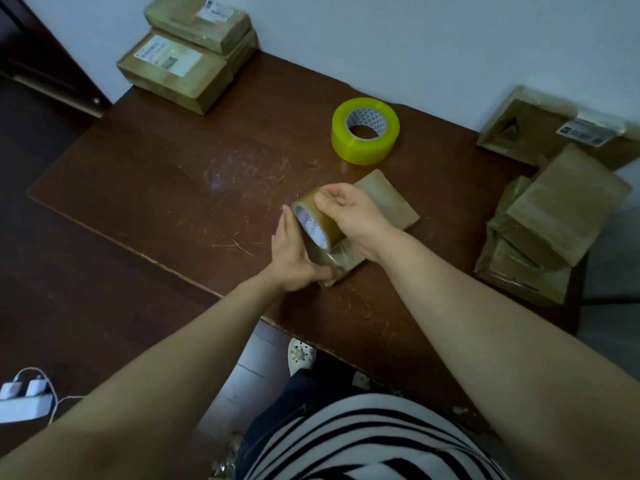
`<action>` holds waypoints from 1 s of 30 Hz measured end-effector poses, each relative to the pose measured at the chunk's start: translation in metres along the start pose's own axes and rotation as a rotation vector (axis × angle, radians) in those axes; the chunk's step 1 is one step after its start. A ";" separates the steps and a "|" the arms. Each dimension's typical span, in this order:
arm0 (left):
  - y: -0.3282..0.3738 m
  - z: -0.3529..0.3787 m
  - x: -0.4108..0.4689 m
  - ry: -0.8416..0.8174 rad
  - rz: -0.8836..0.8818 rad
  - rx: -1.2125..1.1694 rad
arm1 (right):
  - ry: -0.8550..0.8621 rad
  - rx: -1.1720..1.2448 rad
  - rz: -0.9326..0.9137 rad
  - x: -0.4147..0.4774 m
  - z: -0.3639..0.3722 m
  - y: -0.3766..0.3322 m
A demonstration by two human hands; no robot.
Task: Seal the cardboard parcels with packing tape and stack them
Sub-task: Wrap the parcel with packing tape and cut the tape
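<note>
Brown cardboard is what the flat parcel [388, 199] is made of; it lies on the dark wooden table [156, 174], a little right of the middle and close to the near edge. The right hand [353, 216] holds a roll of clear packing tape [311, 223] on its edge above the near end of the parcel; the grip is clamped around the roll from above. A glossy strip of tape [334, 258] runs from the roll down onto the near end. The left hand [294, 251] lies against the left side of the parcel with its grip apart, fingers straight, the thumb pressing on the taped end. A yellow-green tape roll [363, 131] lies flat farther back. Stacked parcels [173, 71] sit at the far left corner, and a loose pile of parcels [561, 209] is on the right.
</note>
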State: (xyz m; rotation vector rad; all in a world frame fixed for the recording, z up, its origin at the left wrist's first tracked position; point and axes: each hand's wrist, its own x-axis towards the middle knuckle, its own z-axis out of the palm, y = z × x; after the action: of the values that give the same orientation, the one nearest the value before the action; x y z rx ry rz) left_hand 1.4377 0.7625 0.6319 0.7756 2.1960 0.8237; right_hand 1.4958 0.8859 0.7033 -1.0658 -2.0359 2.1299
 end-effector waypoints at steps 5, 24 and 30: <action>-0.011 0.009 0.003 -0.004 0.015 0.144 | -0.012 -0.140 0.012 0.006 0.000 0.008; -0.005 0.003 0.007 -0.022 0.003 0.266 | -0.021 -0.927 0.096 -0.073 -0.025 0.051; -0.001 0.001 0.009 -0.087 -0.084 0.306 | -0.021 -0.793 0.206 -0.061 -0.026 0.056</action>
State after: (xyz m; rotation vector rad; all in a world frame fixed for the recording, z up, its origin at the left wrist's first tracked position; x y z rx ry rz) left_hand 1.4330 0.7687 0.6275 0.8407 2.2867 0.4083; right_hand 1.5793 0.8734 0.6835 -1.3477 -2.9852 1.3652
